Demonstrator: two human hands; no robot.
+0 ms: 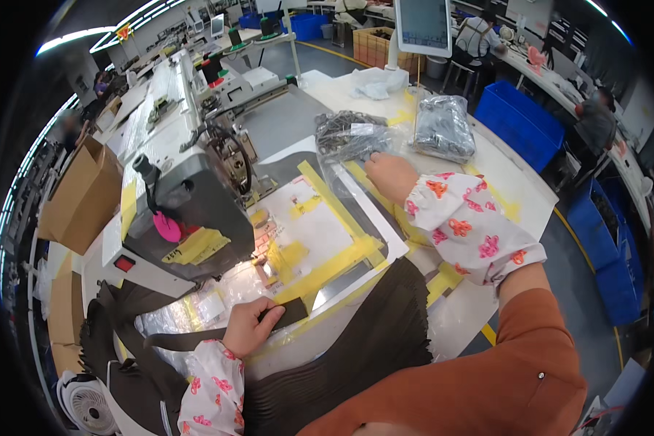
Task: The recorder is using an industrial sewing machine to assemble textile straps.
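My left hand (251, 325) pinches a dark fabric strip (292, 312) between thumb and fingers, near the front of the sewing machine (189, 196). Its end lies flat by the lit sewing area. My right hand (391, 178) reaches to a clear plastic bag (350, 132) of small dark pieces, fingers bent down at its near edge; what they hold, if anything, is too small to make out. Between the hands lies a white template (327, 229) edged with yellow tape. A fanned stack of dark strips (356, 320) rests in front of me.
Another filled plastic bag (443, 127) lies farther right, below a tablet (423, 27) on a stand. More dark fabric (134, 349) hangs at the left, near a white fan (87, 403) and cardboard boxes (83, 192). Blue bins (519, 123) stand beyond the table; other people sit farther off.
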